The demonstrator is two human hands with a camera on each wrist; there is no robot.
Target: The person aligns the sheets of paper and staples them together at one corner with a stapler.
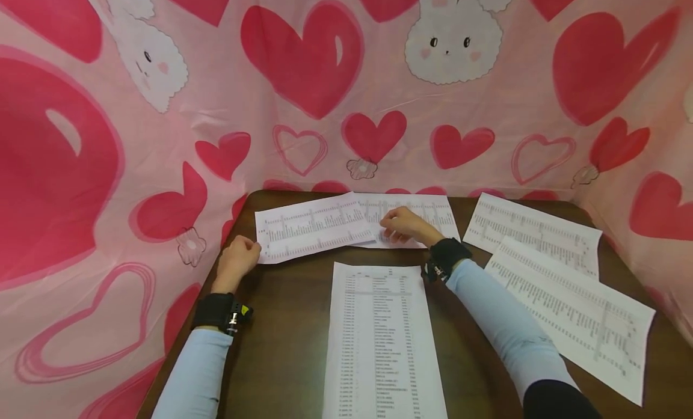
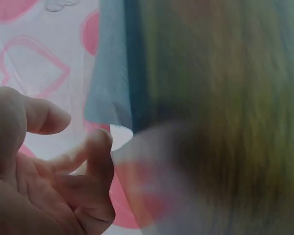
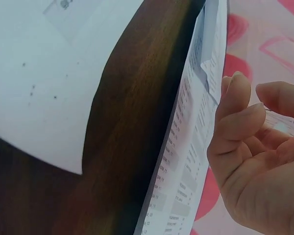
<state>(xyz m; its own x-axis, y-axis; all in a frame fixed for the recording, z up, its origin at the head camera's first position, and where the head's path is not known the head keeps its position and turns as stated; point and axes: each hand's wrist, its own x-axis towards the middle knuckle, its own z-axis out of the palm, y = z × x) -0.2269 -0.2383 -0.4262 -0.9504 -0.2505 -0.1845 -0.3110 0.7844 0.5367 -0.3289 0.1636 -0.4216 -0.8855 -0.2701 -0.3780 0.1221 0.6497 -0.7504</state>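
Observation:
My left hand [image 1: 238,258] is at the left end of a printed sheet [image 1: 311,232] lying along the far side of the table. In the left wrist view its thumb stands apart from the bent fingers [image 2: 95,161], whose tips are right at a paper edge. My right hand [image 1: 406,225] is over a second printed sheet [image 1: 438,217], which the first one partly overlaps. Its fingers [image 3: 237,122] hang loosely curled in the right wrist view, thumb apart, with nothing between them.
A long printed list [image 1: 381,341] lies upright in front of me on the dark wooden table [image 1: 281,323]. To the right, two more printed sheets overlap, one nearer [image 1: 574,311] and one farther [image 1: 541,226]. A pink heart-and-rabbit cloth [image 1: 325,148] hangs behind and beside the table.

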